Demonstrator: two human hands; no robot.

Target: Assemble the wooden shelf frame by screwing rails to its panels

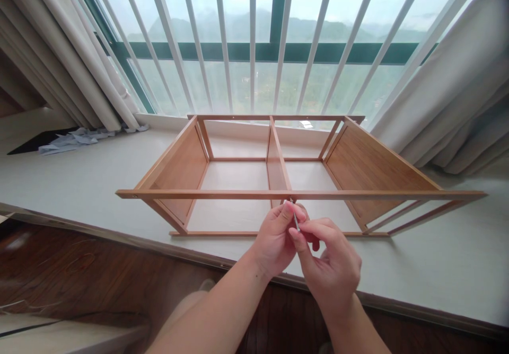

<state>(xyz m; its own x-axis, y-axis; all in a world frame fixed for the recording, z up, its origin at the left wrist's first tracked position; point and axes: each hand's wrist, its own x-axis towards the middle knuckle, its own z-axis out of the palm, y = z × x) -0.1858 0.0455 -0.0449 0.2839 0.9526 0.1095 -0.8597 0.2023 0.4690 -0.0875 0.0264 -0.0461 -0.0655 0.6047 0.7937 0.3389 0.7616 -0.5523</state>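
A wooden frame (214, 195), perhaps a small shelf unit, lies on the white ledge with two side panels and a middle divider (278, 155). Just below its front rail, where the divider meets it, my hands come together around a thin metal rod (296, 222), a hex key or a long screw; I cannot tell which. My left hand (278, 240) is closed, pinching the rod close to its upper end by the rail. Thumb and fingers of my right hand (332, 264) are closed on its lower end. The rod's upper tip is partly hidden by my fingers.
The white ledge (445, 269) ends at a dark front edge above a brown wooden floor (59, 269). Behind the frame stand window bars (253, 41). Curtains hang at the left (79, 52) and right (445, 94). Crumpled pale fabric (75, 139) lies at the left.
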